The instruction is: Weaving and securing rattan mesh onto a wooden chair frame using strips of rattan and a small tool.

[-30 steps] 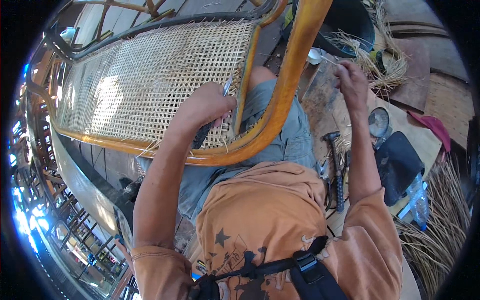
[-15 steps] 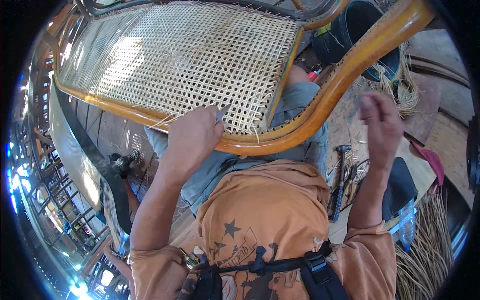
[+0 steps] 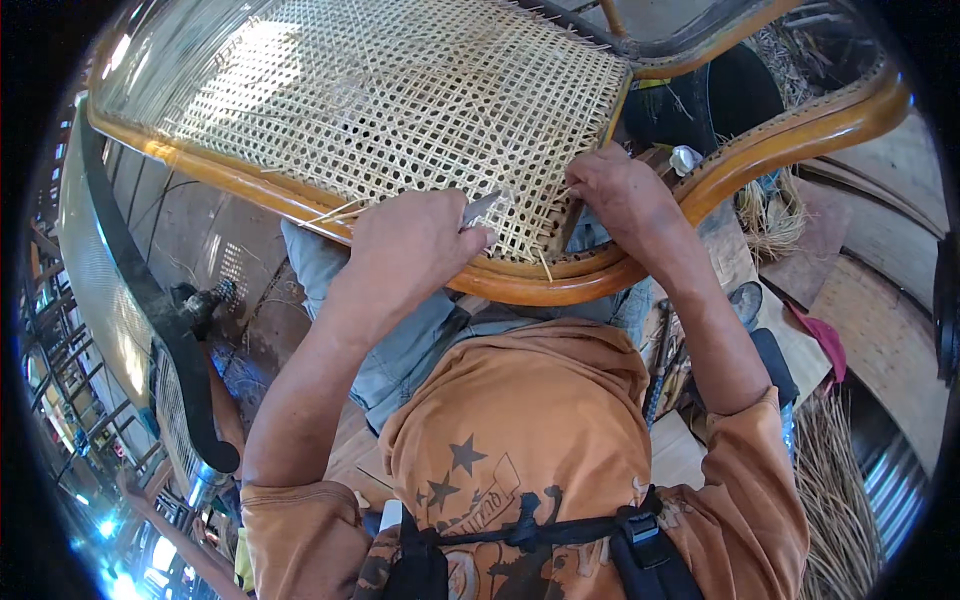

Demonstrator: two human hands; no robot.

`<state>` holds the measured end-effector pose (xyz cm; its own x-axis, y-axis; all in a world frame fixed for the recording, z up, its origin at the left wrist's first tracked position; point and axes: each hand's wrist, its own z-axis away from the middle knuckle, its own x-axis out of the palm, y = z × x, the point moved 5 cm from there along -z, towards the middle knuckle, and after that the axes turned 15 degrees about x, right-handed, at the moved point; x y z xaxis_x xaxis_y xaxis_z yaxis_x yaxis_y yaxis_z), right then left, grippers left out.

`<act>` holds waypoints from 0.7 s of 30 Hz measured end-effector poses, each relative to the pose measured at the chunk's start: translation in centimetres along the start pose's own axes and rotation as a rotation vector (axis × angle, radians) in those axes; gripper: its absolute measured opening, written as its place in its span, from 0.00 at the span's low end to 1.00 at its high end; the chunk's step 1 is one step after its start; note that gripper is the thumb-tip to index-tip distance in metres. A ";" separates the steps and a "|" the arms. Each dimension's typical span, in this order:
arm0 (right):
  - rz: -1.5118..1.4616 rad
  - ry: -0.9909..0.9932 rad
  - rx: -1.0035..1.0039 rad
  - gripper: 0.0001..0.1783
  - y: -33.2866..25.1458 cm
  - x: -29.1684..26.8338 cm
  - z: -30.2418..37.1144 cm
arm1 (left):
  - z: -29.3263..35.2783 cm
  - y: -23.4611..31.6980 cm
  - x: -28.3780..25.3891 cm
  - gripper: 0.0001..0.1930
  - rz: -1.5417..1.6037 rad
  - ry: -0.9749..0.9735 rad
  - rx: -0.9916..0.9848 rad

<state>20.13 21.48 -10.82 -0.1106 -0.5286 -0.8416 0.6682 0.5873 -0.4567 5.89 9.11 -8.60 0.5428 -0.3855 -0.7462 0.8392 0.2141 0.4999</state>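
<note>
A honey-brown wooden frame (image 3: 540, 291) with a woven cane panel (image 3: 420, 110) lies across my lap. Its mesh is pale, with loose strand ends along the borders. My left hand (image 3: 410, 245) rests over the near edge, closed on a small knife; the blade (image 3: 481, 208) points right above the mesh, its handle hidden in the fist. At the panel's right edge, beside the curved part of the frame, my right hand (image 3: 628, 203) has its fingertips pinched together against the weave. Whatever lies between those fingers is too small to tell.
Beyond the frame stands a dark bucket (image 3: 745, 95), with a coil of strands (image 3: 772, 215) nearby. Long cane strands (image 3: 830, 490) and a dark red cloth (image 3: 820, 338) lie at right. Another curved panel (image 3: 105, 265) stands at left. Tools lie partly behind my right forearm.
My right hand has come in from the right, where it was raised away from the panel, to the weave's right edge. My left hand still grips the knife; the frame has shifted slightly in view.
</note>
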 end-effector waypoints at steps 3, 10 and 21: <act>-0.010 0.002 0.025 0.05 0.1 -0.4 -0.1 | -0.3 -0.1 0.1 0.16 -0.021 -0.026 0.066; -0.025 -0.063 0.013 0.02 0.0 -0.1 -0.5 | -0.6 -0.5 0.2 0.13 -0.085 -0.110 0.180; -0.265 -0.217 0.267 0.05 1.3 -0.2 -0.8 | -0.3 -1.6 -0.9 0.11 0.005 -0.262 0.164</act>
<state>20.45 22.80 -11.47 -0.1658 -0.7735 -0.6118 0.8073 0.2498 -0.5346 4.06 9.37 -8.90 0.5020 -0.6079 -0.6152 0.8085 0.0770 0.5835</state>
